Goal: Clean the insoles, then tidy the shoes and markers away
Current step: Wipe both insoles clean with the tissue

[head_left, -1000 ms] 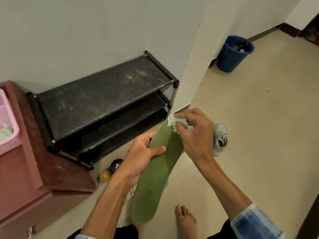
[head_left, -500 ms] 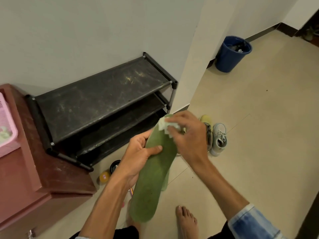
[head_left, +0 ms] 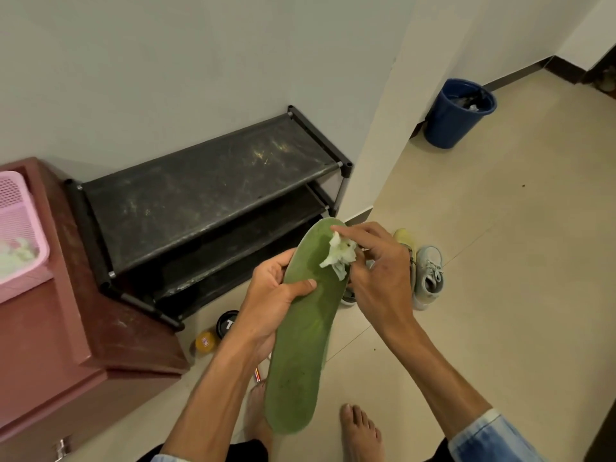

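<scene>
While the left hand [head_left: 266,305] clamps the insole [head_left: 300,345] at its middle, the right hand [head_left: 376,278] pinches a white wad [head_left: 336,256], perhaps tissue, against its toe end: cleaning is under way. Next it likely needs a wipe heelward; the shoes [head_left: 430,278] wait just beyond the right hand.

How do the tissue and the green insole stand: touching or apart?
Touching. The head view shows the right hand holding the crumpled tissue against the insole near its toe end, with no gap visible.

Rack [head_left: 206,201] left of shoes [head_left: 428,275], bin [head_left: 456,118] behind
</scene>
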